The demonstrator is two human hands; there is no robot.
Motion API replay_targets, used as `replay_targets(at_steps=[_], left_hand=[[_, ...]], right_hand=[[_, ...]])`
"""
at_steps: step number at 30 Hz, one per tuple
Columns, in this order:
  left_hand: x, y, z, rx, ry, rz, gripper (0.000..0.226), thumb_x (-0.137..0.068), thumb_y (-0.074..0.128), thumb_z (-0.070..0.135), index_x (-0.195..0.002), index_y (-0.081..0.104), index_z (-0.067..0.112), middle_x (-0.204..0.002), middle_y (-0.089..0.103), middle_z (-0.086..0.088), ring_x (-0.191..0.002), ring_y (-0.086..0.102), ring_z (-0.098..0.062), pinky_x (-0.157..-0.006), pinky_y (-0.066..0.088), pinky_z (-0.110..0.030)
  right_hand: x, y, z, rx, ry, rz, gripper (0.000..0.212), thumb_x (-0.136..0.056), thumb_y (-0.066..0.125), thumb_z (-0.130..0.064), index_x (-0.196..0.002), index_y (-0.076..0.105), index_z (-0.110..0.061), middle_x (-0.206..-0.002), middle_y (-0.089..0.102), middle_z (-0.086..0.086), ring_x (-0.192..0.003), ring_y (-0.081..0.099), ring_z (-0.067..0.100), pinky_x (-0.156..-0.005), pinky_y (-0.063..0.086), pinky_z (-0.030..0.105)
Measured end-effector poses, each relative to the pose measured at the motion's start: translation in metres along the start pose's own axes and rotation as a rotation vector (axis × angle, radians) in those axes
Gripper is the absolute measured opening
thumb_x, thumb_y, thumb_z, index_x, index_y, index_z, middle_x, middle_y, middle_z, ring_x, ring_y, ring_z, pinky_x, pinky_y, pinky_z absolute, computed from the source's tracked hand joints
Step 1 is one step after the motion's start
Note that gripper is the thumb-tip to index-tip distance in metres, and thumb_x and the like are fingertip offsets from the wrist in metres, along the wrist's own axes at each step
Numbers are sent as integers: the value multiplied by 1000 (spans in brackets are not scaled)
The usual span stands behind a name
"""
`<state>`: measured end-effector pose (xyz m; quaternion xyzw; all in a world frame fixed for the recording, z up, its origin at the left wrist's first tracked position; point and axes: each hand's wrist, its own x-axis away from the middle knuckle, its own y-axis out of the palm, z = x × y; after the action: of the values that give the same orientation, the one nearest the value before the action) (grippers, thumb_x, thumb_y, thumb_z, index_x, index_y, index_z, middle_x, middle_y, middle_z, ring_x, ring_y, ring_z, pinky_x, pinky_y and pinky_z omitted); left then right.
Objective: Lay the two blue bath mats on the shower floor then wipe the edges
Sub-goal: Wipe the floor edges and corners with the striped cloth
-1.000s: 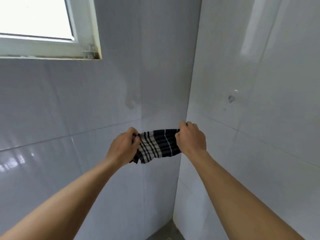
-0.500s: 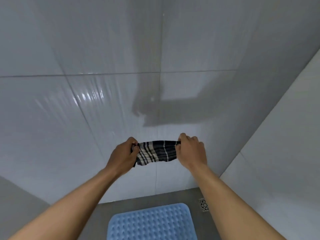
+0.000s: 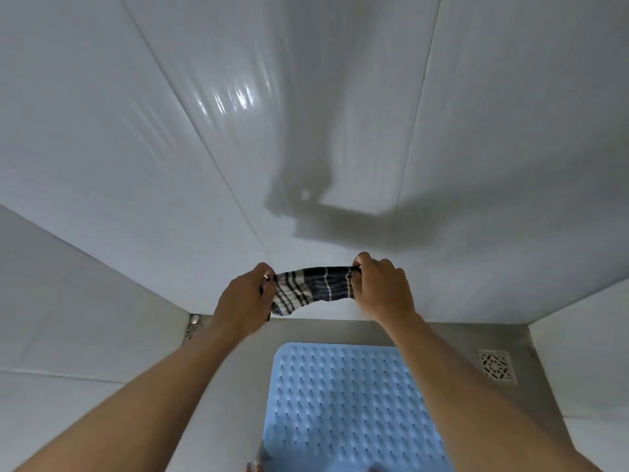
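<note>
A dark blue cloth with white stripes (image 3: 311,289) is stretched between my two hands in front of the white tiled wall. My left hand (image 3: 243,303) grips its left end and my right hand (image 3: 383,289) grips its right end. Below them a light blue bath mat (image 3: 343,403) with rows of small holes lies flat on the grey shower floor (image 3: 238,369). My right forearm covers part of the mat's right side. A second mat cannot be made out apart from a pale blue strip at the bottom edge.
White glossy wall tiles (image 3: 170,165) enclose the floor on three sides. A square patterned drain cover (image 3: 496,365) sits in the floor's far right corner. A small round metal drain (image 3: 194,323) is in the far left corner.
The view has tilted down from the window and wall corner to the shower floor, bringing the blue mat and drains into sight. Both hands keep the same grip on the cloth.
</note>
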<state>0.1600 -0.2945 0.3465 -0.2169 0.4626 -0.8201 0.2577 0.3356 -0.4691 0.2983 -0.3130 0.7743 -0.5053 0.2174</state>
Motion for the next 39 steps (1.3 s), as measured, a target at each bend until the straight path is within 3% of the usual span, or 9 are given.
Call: replay_targets(at_steps=[5, 11, 15, 20, 23, 26, 29, 33, 39], left_hand=[[-40, 103, -84, -9, -74, -34, 13, -100, 44, 19, -102, 57, 20, -65, 56, 6, -67, 55, -23, -60, 39, -32], [-73, 233, -184, 79, -129, -79, 16, -96, 42, 19, -93, 56, 27, -64, 65, -1, -64, 61, -23, -62, 50, -34], [-93, 307, -243, 122, -155, -67, 18, -95, 44, 17, -89, 58, 27, -58, 64, -2, -48, 55, -13, -51, 43, -27], [-104, 381, -321, 114, -141, -78, 17, -95, 46, 19, -86, 58, 26, -61, 65, -6, -48, 54, -17, -51, 47, -30], [-120, 406, -358, 123, -106, -107, 17, -96, 47, 21, -86, 59, 27, -63, 65, -5, -48, 53, -16, -52, 48, -30], [-141, 429, -378, 99, -69, -90, 19, -96, 48, 19, -88, 63, 28, -66, 66, -4, -55, 54, -18, -55, 45, -27], [-157, 456, -394, 109, -69, -93, 15, -97, 50, 19, -92, 64, 24, -72, 68, -3, -62, 58, -18, -56, 45, -25], [-165, 479, -418, 89, -108, -102, 8, -96, 54, 22, -97, 61, 23, -81, 70, -3, -68, 60, -16, -57, 43, -26], [-192, 492, -445, 79, -184, -104, 8, -94, 63, 27, -90, 64, 20, -95, 68, -4, -70, 59, -11, -57, 43, -23]], right_hand=[[-14, 119, 34, 24, -9, -46, 19, -100, 44, -22, -114, 56, -17, -97, 69, 1, -89, 61, 28, -76, 44, 40], [-22, 274, 76, -56, 38, -126, 19, -100, 44, -17, -116, 53, -16, -101, 69, 2, -93, 63, 30, -74, 36, 37], [-26, 370, 96, -156, 77, -147, 14, -101, 42, -16, -108, 53, -14, -82, 59, 2, -80, 57, 28, -69, 41, 37], [-33, 474, 119, -327, 90, -204, 13, -103, 42, -17, -100, 55, -20, -70, 57, 0, -59, 53, 17, -53, 37, 30], [-38, 518, 130, -371, 101, -230, 11, -102, 47, -20, -105, 58, -22, -73, 61, 5, -57, 55, 18, -54, 43, 31], [-44, 549, 136, -381, 107, -202, 9, -102, 48, -21, -102, 57, -23, -82, 65, 9, -73, 64, 29, -65, 52, 37], [-44, 574, 140, -350, 131, -174, 11, -104, 46, -22, -104, 56, -21, -86, 65, 6, -79, 62, 23, -72, 51, 36], [-32, 590, 133, -396, 170, -178, 13, -103, 50, -31, -105, 55, -20, -78, 64, 5, -68, 59, 17, -62, 46, 32], [-37, 609, 131, -353, 216, -258, 28, -93, 55, -13, -117, 51, -25, -90, 66, 4, -75, 65, 18, -67, 52, 33]])
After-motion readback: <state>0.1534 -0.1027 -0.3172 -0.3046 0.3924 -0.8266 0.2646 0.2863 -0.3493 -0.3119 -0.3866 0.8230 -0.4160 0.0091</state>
